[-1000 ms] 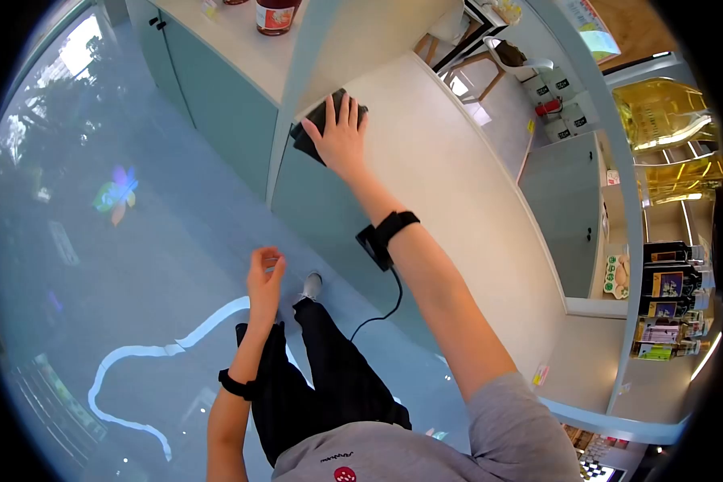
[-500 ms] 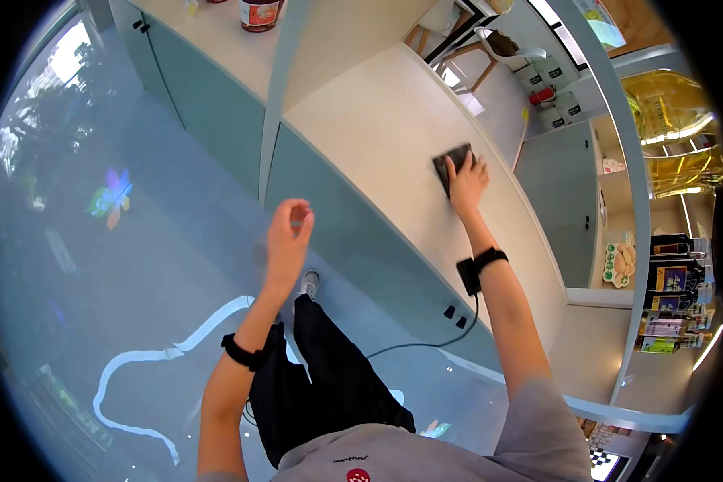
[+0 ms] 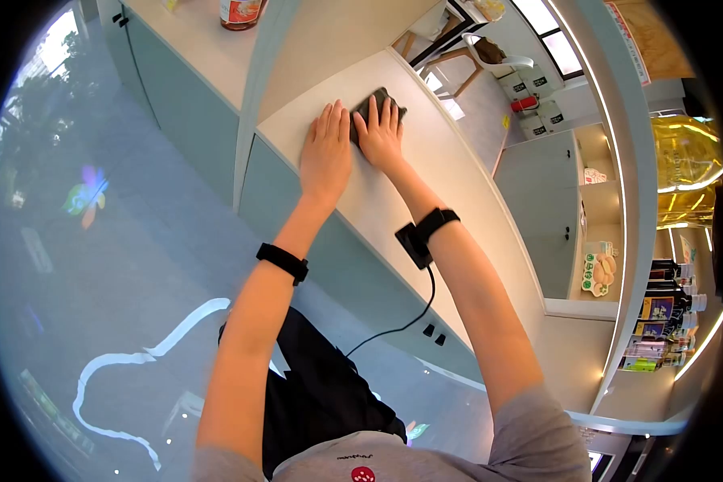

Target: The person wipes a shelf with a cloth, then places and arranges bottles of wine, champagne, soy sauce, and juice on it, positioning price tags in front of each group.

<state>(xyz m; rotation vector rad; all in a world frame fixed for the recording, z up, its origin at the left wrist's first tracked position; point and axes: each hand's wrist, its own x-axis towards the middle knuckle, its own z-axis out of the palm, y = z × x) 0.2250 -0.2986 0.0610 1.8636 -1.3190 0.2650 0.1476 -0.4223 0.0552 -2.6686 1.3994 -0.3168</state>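
Head view, dark grey cloth (image 3: 382, 96), seemingly bunched, under flat right hand (image 3: 381, 140)

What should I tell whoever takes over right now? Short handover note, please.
Left hand flat, palm down on the pale shelf, holding nothing, beside the dark cloth.
Right hand open, fingers spread on the cloth, pressing it to the shelf.
Done: cannot tell how much is wiped; the surface shows no marks.
Left: probably the shelf's stretch toward the person.
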